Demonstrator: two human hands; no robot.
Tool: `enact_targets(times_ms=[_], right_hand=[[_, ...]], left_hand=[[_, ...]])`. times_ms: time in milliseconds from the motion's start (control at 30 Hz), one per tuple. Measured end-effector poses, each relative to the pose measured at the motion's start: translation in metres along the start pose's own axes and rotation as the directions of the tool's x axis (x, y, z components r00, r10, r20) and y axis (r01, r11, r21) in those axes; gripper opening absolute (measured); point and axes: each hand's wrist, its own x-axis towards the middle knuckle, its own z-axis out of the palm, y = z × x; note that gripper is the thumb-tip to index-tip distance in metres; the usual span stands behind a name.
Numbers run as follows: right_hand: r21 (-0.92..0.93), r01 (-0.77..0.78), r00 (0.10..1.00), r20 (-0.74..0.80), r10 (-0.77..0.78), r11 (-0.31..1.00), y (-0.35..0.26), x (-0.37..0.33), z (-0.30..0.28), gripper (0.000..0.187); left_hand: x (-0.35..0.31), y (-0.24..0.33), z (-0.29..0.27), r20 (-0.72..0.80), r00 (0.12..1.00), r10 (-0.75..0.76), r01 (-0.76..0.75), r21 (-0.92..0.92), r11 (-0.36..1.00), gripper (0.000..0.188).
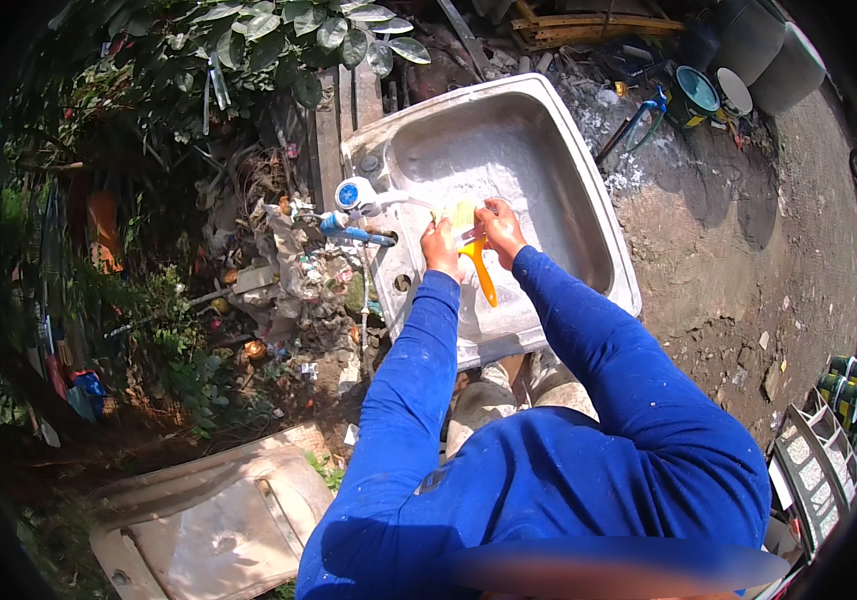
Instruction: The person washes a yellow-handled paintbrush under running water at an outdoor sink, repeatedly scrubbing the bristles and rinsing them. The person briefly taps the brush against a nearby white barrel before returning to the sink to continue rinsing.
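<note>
Over the basin of a metal sink [604,255], both my hands grip one paintbrush [486,278] with an orange handle. Its pale yellow bristles point away from me and the handle points back toward me. My left hand [441,245] is closed at the left side of the bristles and ferrule. From the right, my right hand [502,232] pinches the brush near the ferrule. The fingers partly cover the ferrule. Just left of my hands is a faucet [354,195] with a blue-and-white round top, its spout directed toward the bristles.
A blue pipe [354,232] enters the sink's left rim. Rubble and litter [274,270] lie to the left under leafy plants [299,35]. Buckets [697,92] and a blue-handled tool [644,118] stand at the far right. A weathered panel [219,515] lies at the near left.
</note>
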Motion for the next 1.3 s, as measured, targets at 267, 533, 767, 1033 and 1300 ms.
enact_targets(times_ms=[267,533,767,1033,1300], right_hand=[[-0.063,0.005,0.990,0.143,0.004,0.998,0.002,-0.006,-0.011,0.035],[-0.164,0.199,0.973,0.152,-0.175,0.966,0.007,0.003,0.004,0.039],[-0.242,0.262,0.957,0.193,-0.218,0.934,-0.010,-0.001,0.021,0.039],[-0.164,0.286,0.947,0.201,-0.251,0.944,0.006,0.024,0.007,0.039],[-0.138,0.110,0.994,0.035,-0.106,0.984,-0.009,-0.009,0.008,0.059]], left_hand=[[0.005,0.003,0.004,-0.004,0.999,-0.042,0.040,-0.176,0.984,0.028],[0.016,0.010,-0.022,-0.023,0.998,0.055,-0.053,0.075,0.996,0.025],[0.013,0.012,-0.031,-0.100,0.995,0.008,0.005,0.125,0.992,0.028],[0.026,0.007,-0.008,-0.080,0.997,-0.014,0.012,-0.020,1.000,0.020],[0.017,0.002,0.013,-0.037,0.997,0.071,-0.075,-0.131,0.988,0.026]])
